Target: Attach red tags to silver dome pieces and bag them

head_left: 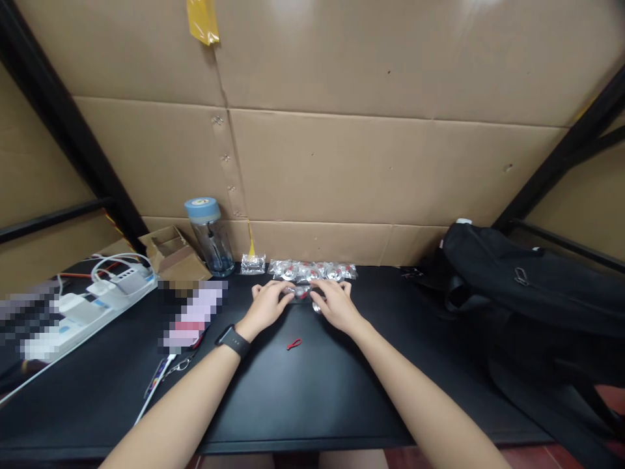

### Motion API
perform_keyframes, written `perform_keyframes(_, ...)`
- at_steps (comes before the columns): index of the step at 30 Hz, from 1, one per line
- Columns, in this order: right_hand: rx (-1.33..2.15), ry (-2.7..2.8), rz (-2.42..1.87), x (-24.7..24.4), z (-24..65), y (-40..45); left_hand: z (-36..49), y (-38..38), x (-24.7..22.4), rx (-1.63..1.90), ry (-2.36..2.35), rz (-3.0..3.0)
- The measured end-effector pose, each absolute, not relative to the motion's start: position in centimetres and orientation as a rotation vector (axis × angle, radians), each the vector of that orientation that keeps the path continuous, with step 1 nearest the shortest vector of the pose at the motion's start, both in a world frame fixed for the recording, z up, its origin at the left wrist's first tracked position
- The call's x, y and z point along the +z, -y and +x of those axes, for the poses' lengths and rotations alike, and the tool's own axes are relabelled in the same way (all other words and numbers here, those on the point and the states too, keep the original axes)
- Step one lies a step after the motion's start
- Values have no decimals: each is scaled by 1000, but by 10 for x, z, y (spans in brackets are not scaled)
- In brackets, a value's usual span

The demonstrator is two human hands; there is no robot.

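Note:
Between my two hands lies a small clear packet (300, 293) with something red in it. My left hand (271, 301), with a dark watch on its wrist, has its fingers curved round the packet's left end. At the packet's right end is my right hand (334, 303), thumb and fingers bent inward. A small round silver item (316, 307) shows beneath my right thumb. Behind both hands runs a row of shiny clear packets (312, 270) with silver and red contents. A small red loop (294, 344) rests on the black tabletop (303, 397) nearer to me.
At the left are a blue-lidded bottle (211, 238), an open cardboard box (176, 257), a white power strip (105, 296) with cables, and a blurred pinkish item (193, 319). Another silver packet (252, 263) stands by the cardboard wall. A black bag (527, 286) fills the right side.

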State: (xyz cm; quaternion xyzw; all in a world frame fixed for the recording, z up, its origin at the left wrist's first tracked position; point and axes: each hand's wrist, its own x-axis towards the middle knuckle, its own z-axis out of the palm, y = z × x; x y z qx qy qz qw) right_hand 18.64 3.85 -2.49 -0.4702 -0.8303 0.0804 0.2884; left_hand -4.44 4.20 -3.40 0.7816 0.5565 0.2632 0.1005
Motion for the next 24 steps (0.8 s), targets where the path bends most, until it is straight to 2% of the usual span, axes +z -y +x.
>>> perform_keyframes(3,166,2222,-1290,-21,204,-42,-44,-53,-35,757,-1761,2257)
perform_keyframes(12,322,2380,-1397,-12,250,-48,-31,-77,-25,687,-2021,2454)
perform_keyframes(16,445,2502,-1352,-8,265,-50,-21,-68,-18,789,-2153,2496)
perform_keyframes(18,535,2524,-1297,-6,270,-52,-16,-59,-14,808,-1944,2596)
perform_keyframes(21,632,2506,-1251,-4,274,-54,-4,-47,-11,638,-1399,2738)
perform_keyframes(24,662,2484,-1241,-4,271,-53,12,-38,-10,557,-1247,2767)
